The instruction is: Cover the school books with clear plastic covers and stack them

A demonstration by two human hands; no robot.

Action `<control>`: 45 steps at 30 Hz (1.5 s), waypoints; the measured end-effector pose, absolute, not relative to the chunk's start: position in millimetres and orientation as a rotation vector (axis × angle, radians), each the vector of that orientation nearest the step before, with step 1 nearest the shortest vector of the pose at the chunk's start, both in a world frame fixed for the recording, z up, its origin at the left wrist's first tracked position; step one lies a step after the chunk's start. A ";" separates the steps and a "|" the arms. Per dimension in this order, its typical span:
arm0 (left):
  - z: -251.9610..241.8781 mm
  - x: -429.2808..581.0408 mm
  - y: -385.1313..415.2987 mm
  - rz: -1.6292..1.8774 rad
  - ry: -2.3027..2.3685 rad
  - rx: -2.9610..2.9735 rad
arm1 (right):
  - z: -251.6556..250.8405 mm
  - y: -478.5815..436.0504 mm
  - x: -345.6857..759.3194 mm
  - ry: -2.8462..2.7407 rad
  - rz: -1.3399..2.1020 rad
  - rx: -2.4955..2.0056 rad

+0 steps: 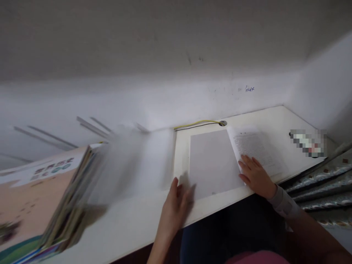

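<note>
An open book (213, 161) lies on a white desk in front of me. Its left side is a plain grey page, and its right page (249, 148) carries lines of small print. My right hand (255, 176) rests flat on the lower part of the printed page near the fold, fingers spread. Just off the book's lower left corner is my left hand (177, 205), thumb and fingers apart and slightly blurred, with nothing visible between them.
A stack of books (41, 198) fills the desk's left end. Yellow and black cables (202, 121) run along the wall into a round desk hole (223, 123). A pixelated object (308, 143) lies at the right end. Patterned fabric (327, 187) hangs beyond the desk's right edge.
</note>
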State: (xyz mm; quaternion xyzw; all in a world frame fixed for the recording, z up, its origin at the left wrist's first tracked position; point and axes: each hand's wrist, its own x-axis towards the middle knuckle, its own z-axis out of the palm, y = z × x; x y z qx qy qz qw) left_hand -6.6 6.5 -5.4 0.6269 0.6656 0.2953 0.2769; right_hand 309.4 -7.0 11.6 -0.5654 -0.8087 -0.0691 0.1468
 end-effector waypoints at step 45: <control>126.8 86.6 69.0 1.098 0.790 1.120 | 94.5 60.3 274.0 -1.240 1.489 -1.053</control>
